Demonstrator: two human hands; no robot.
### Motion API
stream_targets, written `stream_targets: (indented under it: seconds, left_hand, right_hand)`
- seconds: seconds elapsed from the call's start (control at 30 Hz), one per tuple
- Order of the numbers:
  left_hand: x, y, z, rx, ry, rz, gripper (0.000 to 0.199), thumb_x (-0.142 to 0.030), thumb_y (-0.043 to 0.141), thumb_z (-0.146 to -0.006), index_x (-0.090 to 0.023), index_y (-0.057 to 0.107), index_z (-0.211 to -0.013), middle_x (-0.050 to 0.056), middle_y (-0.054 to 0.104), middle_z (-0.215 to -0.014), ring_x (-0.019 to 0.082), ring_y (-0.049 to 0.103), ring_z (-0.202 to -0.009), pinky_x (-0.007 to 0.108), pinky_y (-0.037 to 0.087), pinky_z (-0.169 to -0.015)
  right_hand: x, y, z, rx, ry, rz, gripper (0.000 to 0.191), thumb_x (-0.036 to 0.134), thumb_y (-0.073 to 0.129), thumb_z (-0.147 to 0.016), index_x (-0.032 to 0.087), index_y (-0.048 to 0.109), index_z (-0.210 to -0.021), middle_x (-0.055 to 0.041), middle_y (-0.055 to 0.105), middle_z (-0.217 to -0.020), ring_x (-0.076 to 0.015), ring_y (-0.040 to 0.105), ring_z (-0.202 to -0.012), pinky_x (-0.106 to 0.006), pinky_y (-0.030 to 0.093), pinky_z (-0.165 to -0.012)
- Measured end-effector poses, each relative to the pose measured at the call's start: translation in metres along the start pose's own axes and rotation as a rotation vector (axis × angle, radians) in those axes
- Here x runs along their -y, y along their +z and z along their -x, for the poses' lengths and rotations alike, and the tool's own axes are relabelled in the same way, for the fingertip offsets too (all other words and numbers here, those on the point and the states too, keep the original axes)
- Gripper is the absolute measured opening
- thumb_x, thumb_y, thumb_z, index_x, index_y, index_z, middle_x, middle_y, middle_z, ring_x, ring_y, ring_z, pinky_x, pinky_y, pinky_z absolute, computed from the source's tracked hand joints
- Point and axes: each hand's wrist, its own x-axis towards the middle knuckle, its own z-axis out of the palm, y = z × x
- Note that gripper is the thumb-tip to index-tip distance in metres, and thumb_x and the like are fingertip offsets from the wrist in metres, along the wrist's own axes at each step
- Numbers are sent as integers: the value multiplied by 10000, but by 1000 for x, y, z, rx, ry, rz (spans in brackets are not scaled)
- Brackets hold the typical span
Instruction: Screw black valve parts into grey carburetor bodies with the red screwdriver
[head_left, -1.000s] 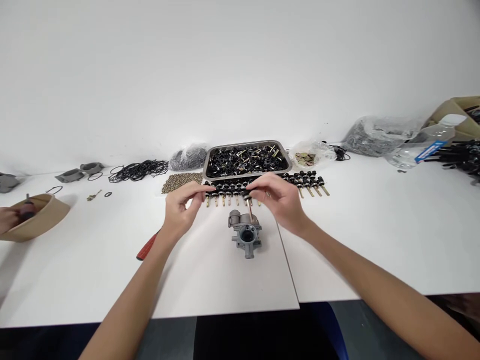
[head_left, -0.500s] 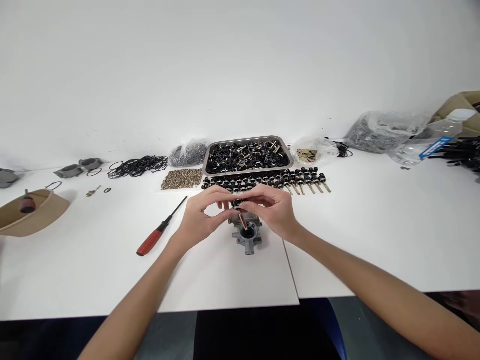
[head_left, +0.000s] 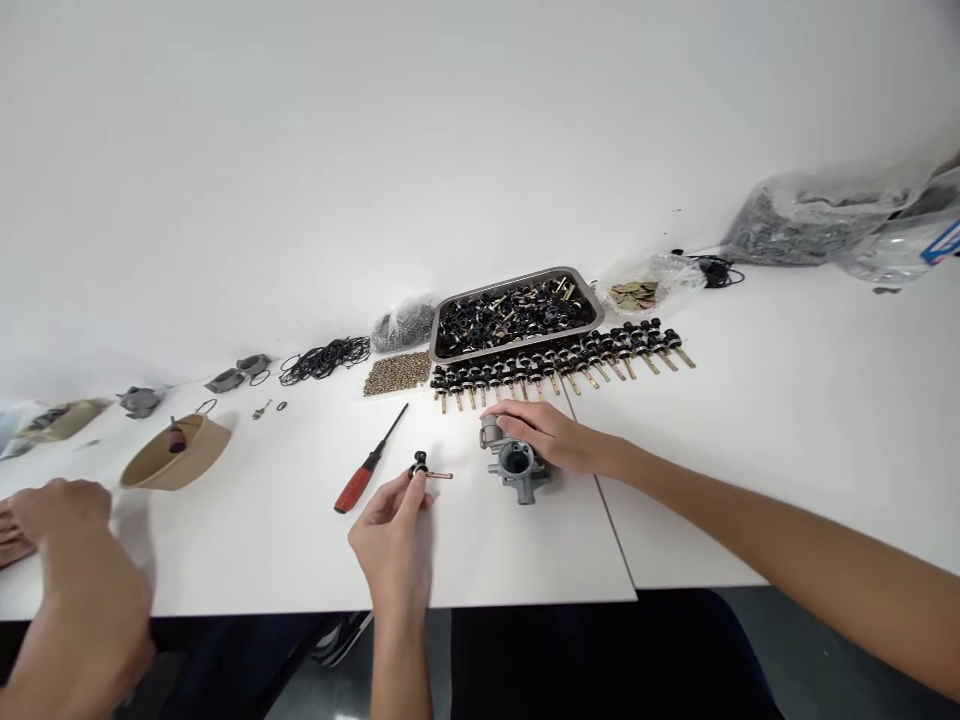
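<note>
My left hand [head_left: 394,515] pinches a small black-topped fitting [head_left: 418,463] with a thin copper-coloured stem. It holds the fitting low over the white table, the stem pointing right. My right hand [head_left: 551,435] grips the grey metal carburetor body [head_left: 517,470] from its right side, fingers laid over the upper part and thumb side partly hidden. The carburetor's round bore faces up, and nothing sticks out of it. A red-handled screwdriver [head_left: 360,485] lies to the left of my left hand.
Behind my hands run rows of similar black fittings [head_left: 555,370], below a metal tray [head_left: 517,345] of loose black parts. Brass pieces [head_left: 397,373], black rings [head_left: 326,358] and bagged parts [head_left: 645,290] sit alongside. A cardboard holder [head_left: 176,465] and another person's arm [head_left: 82,580] are left.
My hands have parted. My left hand has carried the fitting away from the carburetor to the left, while my right hand has settled on the carburetor. The view has swung left, revealing another person's arm.
</note>
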Motion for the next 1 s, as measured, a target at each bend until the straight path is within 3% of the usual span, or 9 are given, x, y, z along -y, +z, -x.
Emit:
stream_targets:
  seconds: [0.13, 0.33, 0.57, 0.77, 1.0]
  left_hand:
    - [1, 13, 11, 21, -21, -45, 422, -401, 913, -576, -135, 761, -867, -2, 659, -599, 101, 592, -629, 260, 501, -712]
    - [-4, 34, 21, 97, -77, -2, 436, -402, 911, -584, -141, 750, -894, -20, 618, -560, 94, 548, -582, 247, 442, -629]
    - [-3, 33, 22, 112, -78, -13, 424, -410, 903, -604, -147, 726, -886, -33, 611, -561, 92, 551, -602, 253, 444, -683]
    - [1, 35, 33, 88, -6, -51, 418, -431, 858, -677, -160, 680, -940, -20, 674, -679, 90, 583, -667, 244, 457, -730]
    - [-7, 39, 48, 275, 46, -75, 446, -446, 811, -725, -172, 643, -1034, 59, 727, -897, 161, 657, -787, 301, 519, -749]
  right_hand:
    - [4, 0, 0, -10, -2, 32, 487, 553, 342, -1036, 174, 590, -1214, -80, 663, -1129, -177, 601, -971, -320, 424, -890]
    - [0, 0, 1, -23, -51, 51, 459, 558, 334, -1037, 202, 585, -1182, -59, 658, -1060, -172, 589, -932, -315, 414, -851]
    - [-3, 4, 0, -47, -49, 40, 445, 551, 320, -1042, 204, 568, -1168, -59, 644, -1064, -173, 579, -944, -320, 407, -865]
    - [-1, 10, 0, -121, -35, 30, 462, 522, 250, -1055, 173, 553, -1058, -65, 620, -998, -172, 557, -904, -327, 404, -854]
    - [-4, 14, 1, -230, -99, 38, 428, 481, 240, -1060, 185, 546, -1021, -26, 565, -847, -146, 496, -741, -307, 392, -759]
